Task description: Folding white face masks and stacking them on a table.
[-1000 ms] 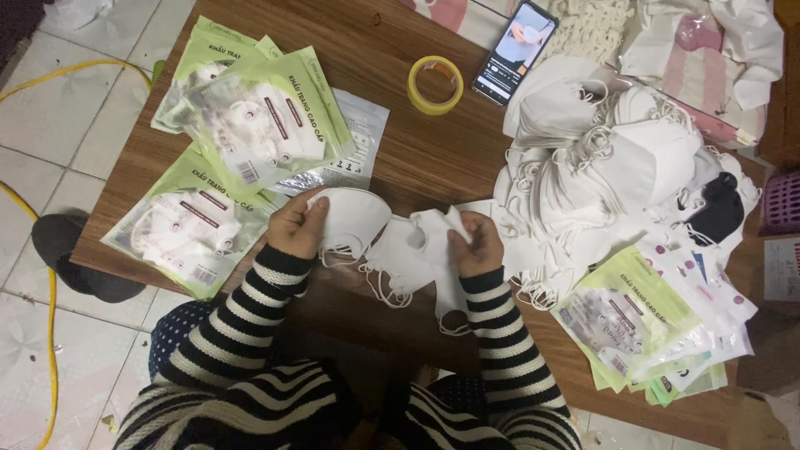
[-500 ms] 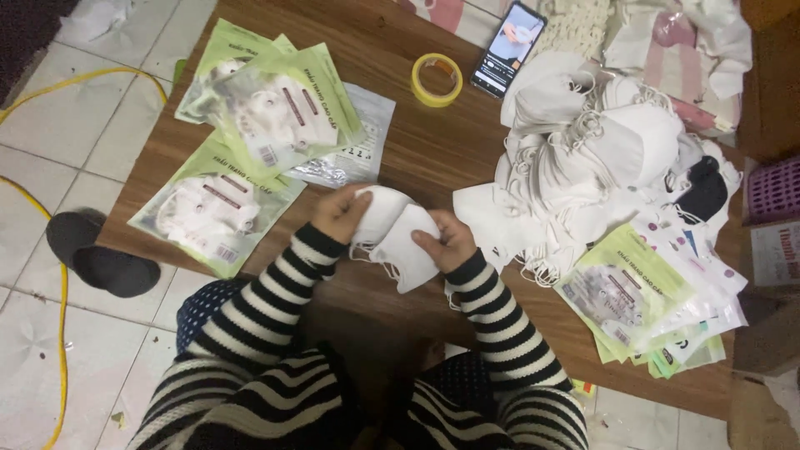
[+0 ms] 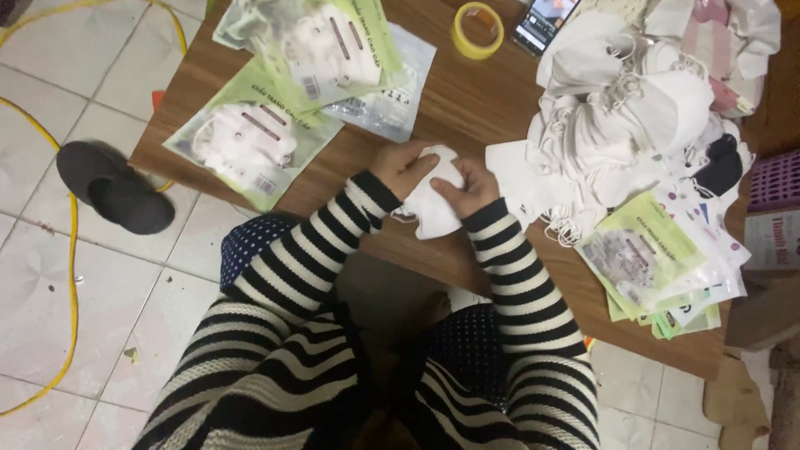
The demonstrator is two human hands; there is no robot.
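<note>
Pale floor tiles with a yellow cable (image 3: 73, 275) and one dark slipper (image 3: 117, 187) lie to the left of a brown wooden counter (image 3: 467, 100). Near the middle of the counter's near edge, the left hand (image 3: 404, 167) and the right hand (image 3: 465, 185) are both closed around one folded white face mask (image 3: 433, 204), which overhangs that edge slightly; the left hand grips its upper part, the right hand its side. Both arms wear black-and-white striped sleeves. Toward the counter's far left corner lie three clear-and-green plastic packets of masks (image 3: 250, 142), overlapping one another. Along the far edge sit one roll of yellow tape (image 3: 477, 30) and one black smartphone (image 3: 543, 20), just beside each other. A loose heap of white masks (image 3: 625, 117), too tangled to count, fills the right side, and a stack of green-printed packets (image 3: 658, 258) lies by the near right corner.
</note>
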